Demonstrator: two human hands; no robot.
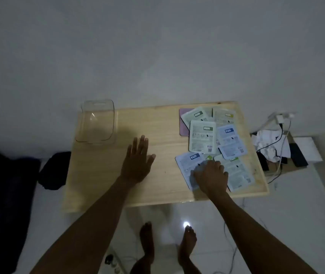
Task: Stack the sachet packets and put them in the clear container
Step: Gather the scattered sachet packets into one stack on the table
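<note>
Resting hand, right: fingers curled down onto the nearest blue-labelled sachet; whether they grip it, I cannot tell.
Left hand: flat on the wooden table, fingers spread, holding nothing.
Sachet packets: loose and overlapping on the table's right side, unstacked.
Clear container: far left corner of the table, well apart from the packets.

We are looking at flat sachet packets lying loose and overlapping on the right part of the table, label sides up: pale green, white and blue ones, with a pink one partly showing beneath the far ones. The clear container is sitting empty and upright at the table's far left corner, well apart.
</note>
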